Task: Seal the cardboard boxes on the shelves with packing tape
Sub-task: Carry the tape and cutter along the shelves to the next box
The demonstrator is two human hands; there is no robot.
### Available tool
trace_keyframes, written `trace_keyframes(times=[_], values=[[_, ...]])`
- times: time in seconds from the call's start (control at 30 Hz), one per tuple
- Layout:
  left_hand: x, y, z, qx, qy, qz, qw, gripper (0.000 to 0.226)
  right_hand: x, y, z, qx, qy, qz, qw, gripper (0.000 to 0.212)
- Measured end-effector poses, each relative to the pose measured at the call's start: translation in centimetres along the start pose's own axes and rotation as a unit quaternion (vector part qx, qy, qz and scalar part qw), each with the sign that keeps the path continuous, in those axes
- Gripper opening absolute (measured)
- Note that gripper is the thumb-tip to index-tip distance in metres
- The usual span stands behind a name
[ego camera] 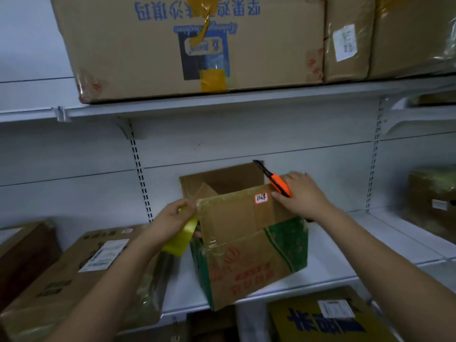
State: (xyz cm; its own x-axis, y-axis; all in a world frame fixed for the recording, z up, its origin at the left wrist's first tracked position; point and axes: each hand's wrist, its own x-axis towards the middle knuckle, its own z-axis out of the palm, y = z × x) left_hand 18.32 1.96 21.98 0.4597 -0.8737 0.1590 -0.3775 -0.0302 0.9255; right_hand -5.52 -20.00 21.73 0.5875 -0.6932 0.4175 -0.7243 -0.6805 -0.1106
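Cardboard, brown with green and red print: the open box is stood on the white middle shelf, and all places below are reckoned from it. Its rear flap is raised against the back panel; its near flap, bearing a small white label, is tilted up toward the viewer. Old clear tape is seen wrinkled on its front face. No fresh tape is seen across the top seam, so this box is judged unsealed.

At its left edge, a roll of yellow packing tape is gripped in the left hand, fingers curled round the roll, which touches the box corner.

At its upper right corner, an orange utility knife is held in the right hand, fingers closed on the handle, black tip pointing up and away; the hand rests on the flap's edge.

Left of it, a flat carton with a shipping label is laid. Above it, on the upper shelf, a large printed carton patched with yellow tape is kept. Far right, a further box is seen, blurred.

Remaining, by judgement: flaps to be folded shut, tape run over the seam and cut.
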Motion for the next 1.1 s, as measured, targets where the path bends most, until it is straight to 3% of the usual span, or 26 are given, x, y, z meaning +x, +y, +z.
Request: trace_keyframes(times=[0.07,0.13,0.27,0.37,0.53,0.67,0.73,0.8,0.87,0.93,1.0,1.1], values=[[0.2,-0.1,0.4,0.035,-0.024,0.006,0.999,0.020,1.2,0.2,-2.9,0.099,-0.071,0.009,0.992,0.030],[0.7,0.3,0.4,0.050,-0.060,0.002,0.997,0.019,2.4,0.8,-4.9,0.177,-0.168,0.035,0.969,0.031],[1.9,0.8,-0.2,0.092,-0.140,-0.024,0.986,0.020,6.2,0.5,-5.9,0.138,-0.299,0.083,0.941,0.033],[2.3,1.4,-0.4,0.110,-0.193,-0.060,0.973,0.031,8.7,-0.9,-5.7,0.109,-0.425,0.132,0.889,0.022],[2.0,1.7,-0.6,0.096,-0.239,-0.088,0.962,0.095,8.9,-2.9,-0.3,-0.048,-0.558,0.103,0.822,0.016],[1.1,0.8,-1.2,0.134,-0.267,-0.032,0.954,0.097,9.2,-2.7,0.2,-0.047,-0.530,0.079,0.843,0.016],[0.8,0.3,-1.4,0.208,-0.307,-0.003,0.929,0.100,9.2,-1.6,0.2,-0.001,-0.537,0.101,0.838,0.028],[0.5,-0.1,-1.4,0.306,-0.301,0.013,0.903,0.095,8.7,-0.6,0.4,0.048,-0.538,0.119,0.833,0.029],[0.1,-0.2,-0.8,0.325,-0.266,0.028,0.907,0.082,8.1,-0.1,0.4,0.074,-0.534,0.123,0.833,0.029],[-0.3,-0.1,0.1,0.254,-0.234,0.028,0.938,0.059,7.4,0.0,-0.7,0.074,-0.505,0.112,0.852,0.031],[-0.3,0.0,0.8,0.174,-0.207,0.008,0.963,0.044,7.2,0.1,-2.7,0.103,-0.436,0.091,0.890,0.025],[0.4,-0.1,1.1,0.114,-0.147,-0.015,0.982,0.043,8.2,0.8,-6.8,0.203,-0.211,0.085,0.952,0.019]])
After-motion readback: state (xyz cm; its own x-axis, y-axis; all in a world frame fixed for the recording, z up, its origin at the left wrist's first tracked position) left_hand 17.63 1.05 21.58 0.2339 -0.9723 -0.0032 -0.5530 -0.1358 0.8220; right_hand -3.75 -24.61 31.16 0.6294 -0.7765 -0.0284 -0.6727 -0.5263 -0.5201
